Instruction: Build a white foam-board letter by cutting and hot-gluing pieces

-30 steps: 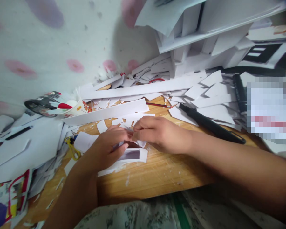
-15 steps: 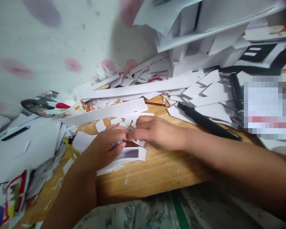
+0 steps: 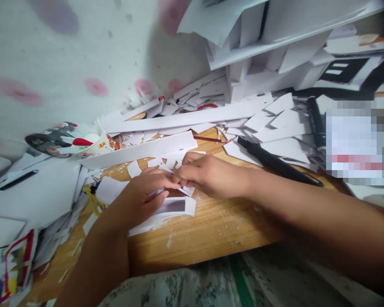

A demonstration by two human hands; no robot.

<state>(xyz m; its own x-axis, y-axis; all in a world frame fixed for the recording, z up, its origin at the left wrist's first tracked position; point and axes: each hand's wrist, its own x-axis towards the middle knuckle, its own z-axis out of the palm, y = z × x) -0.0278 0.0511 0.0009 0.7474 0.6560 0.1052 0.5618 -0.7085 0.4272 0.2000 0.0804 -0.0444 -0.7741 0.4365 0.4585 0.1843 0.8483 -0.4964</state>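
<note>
My left hand (image 3: 144, 194) is curled, thumb and fingers closed round a small white board piece (image 3: 156, 192) that is mostly hidden. My right hand (image 3: 200, 172) meets it at the fingertips, pinched; whatever lies in that pinch is covered by the fingers. Just below them on the wooden table (image 3: 217, 226) lies a hollow white board frame (image 3: 189, 206), its left end behind my left hand. Small white cut pieces (image 3: 134, 169) lie scattered past my fingers.
Beyond the hands lie a long white strip (image 3: 144, 149), a pencil (image 3: 211, 139) and a black-handled tool (image 3: 272, 160). A patterned paper cup (image 3: 104, 145) lies tipped at left near a tape roll (image 3: 48, 140). A white board structure (image 3: 243, 64) stands at the back right.
The right fingers have shifted slightly at the pinch, and the left index finger reaches a little further right under them. The rest stays in place apart from a slight camera shift.
</note>
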